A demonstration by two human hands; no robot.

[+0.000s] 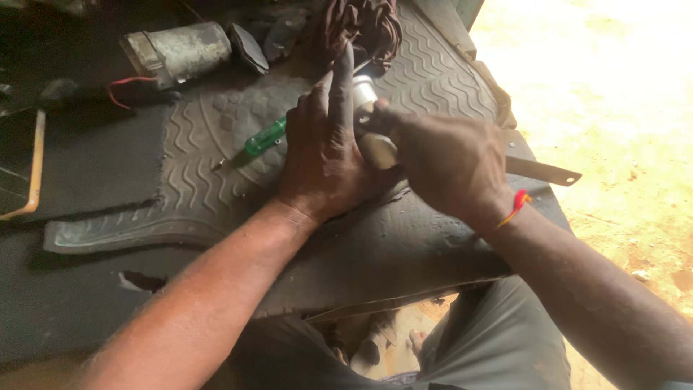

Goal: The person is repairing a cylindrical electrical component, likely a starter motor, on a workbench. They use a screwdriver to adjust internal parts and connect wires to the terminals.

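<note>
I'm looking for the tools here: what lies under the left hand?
A green-handled screwdriver pokes out from under the left hand, lying on the ribbed rubber mat. How far its handle runs beneath is hidden by the palm.

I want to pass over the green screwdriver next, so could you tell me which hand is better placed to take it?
Probably the left hand: the screwdriver lies right beside it on the rubber mat, while the right hand is on the far side, gripping the metal part.
</note>
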